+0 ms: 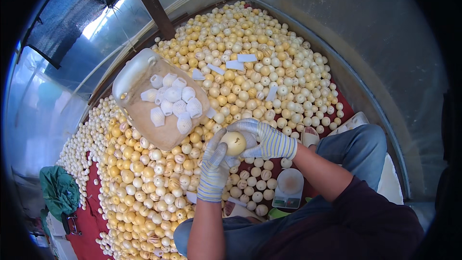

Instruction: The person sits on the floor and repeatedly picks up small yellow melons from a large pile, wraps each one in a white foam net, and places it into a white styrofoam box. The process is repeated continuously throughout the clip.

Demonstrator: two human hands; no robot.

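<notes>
In front of my body, both hands hold one round, pale-yellow melon (pixel 234 143) with a small brown mark on its upper face. My left hand (pixel 214 166), in a white and grey knit glove with coloured stripes, curls around its left side. From the right, my right hand (pixel 267 138), gloved the same way, wraps the far side and right edge; some of its fingers are hidden behind the melon. Just beyond my left hand lies a scuffed plastic container (pixel 163 137), cut open, bearing several melons in white foam nets (pixel 172 94).
Loose yellow and cream melons (pixel 139 173) heap all around, over red cloth (pixel 82 233). White slips (pixel 235 65) lie on the far pile. A small scale (pixel 289 185) stands near my right knee. Translucent sheeting (pixel 356 33) walls the right; a green bag (pixel 58 190) sits far left.
</notes>
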